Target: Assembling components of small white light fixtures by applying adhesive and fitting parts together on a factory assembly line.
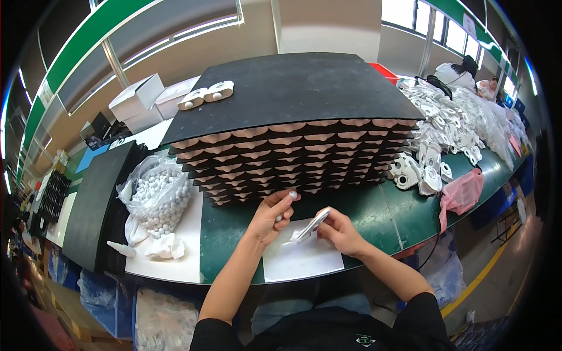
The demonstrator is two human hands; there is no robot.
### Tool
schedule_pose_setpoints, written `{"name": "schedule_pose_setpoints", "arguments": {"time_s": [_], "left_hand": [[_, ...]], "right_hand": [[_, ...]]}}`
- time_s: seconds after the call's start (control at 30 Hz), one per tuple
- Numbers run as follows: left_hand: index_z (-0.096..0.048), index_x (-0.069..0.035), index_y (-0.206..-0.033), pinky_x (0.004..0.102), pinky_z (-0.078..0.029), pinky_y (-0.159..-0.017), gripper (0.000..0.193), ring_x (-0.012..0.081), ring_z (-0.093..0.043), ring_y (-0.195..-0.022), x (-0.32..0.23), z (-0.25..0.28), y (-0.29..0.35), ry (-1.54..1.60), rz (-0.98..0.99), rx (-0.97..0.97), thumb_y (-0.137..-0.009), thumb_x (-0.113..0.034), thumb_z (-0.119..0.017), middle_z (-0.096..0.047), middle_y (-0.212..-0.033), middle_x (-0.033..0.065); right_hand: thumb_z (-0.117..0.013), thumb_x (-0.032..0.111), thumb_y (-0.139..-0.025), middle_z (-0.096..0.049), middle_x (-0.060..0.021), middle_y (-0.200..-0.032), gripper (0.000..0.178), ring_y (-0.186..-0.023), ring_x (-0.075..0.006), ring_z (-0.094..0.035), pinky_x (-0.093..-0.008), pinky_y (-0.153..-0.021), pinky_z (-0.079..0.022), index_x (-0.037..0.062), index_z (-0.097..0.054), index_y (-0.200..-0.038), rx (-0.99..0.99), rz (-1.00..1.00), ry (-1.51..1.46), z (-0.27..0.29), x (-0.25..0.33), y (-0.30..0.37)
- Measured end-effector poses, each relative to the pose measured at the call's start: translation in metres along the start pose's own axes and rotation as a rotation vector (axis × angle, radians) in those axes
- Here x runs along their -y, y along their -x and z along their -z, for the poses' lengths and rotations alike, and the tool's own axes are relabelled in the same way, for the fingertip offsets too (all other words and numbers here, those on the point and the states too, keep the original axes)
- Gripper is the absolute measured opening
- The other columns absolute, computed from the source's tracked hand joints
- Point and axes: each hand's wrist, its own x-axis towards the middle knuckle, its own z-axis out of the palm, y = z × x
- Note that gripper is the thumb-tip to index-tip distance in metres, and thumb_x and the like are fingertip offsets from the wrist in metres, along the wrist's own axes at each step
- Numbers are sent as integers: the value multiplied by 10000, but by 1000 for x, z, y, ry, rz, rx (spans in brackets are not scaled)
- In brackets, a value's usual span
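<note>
My left hand is closed, pinching a small white ball at its fingertips. A second small white ball shows among its curled fingers. My right hand is shut on a white, flat, elongated plastic part, held tilted above a white sheet of paper on the green table. Beyond both hands rises a wide stack of black boards with rows of pale, rounded parts between the layers. Two white oval pieces carrying balls lie on its top left.
To the left, a plastic bag of white balls stands near a white nozzle-tipped bottle and crumpled white cloth. More black boards lie farther left. At right are a heap of white plastic parts and a pink mesh bag.
</note>
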Motion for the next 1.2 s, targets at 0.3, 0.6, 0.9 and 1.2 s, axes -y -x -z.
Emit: {"name": "schedule_pose_setpoints", "arguments": {"time_s": [0.3,0.6,0.9,1.2], "left_hand": [[-532,-47,-981,133,-244,-388,207,32,-426,-545,2,-3,5,-104,9,138,-796,-91,-614,-591,-890,71],[-561,-40,-1018,126,-259,-385,215,38,-431,-551,2,-7,7,-182,75,100,-818,-112,-592,-586,-852,56],[-560,-30,-1036,124,-274,-405,264,32,-445,-560,3,-13,9,-199,74,62,-779,-50,-621,-578,-823,27],[-596,-82,-980,156,-266,-433,286,21,-434,-551,6,-12,8,-311,9,43,-714,-91,-700,-523,-700,-42]], "right_hand": [[-568,51,-816,-536,-55,-1031,159,-946,-152,-519,-276,-804,-409,98,-464,-926,76,4,-567,16,14,-1],[-655,-53,-572,-611,-77,-955,237,-893,-273,-569,-312,-754,-485,42,-556,-765,5,987,908,28,49,-1],[-624,-77,-636,-603,-113,-954,187,-895,-268,-572,-322,-773,-468,40,-563,-768,-175,851,577,25,32,-3],[-461,66,-889,-573,-66,-975,140,-914,-172,-568,-307,-762,-481,50,-464,-1028,-162,154,-220,11,15,-13]]}}
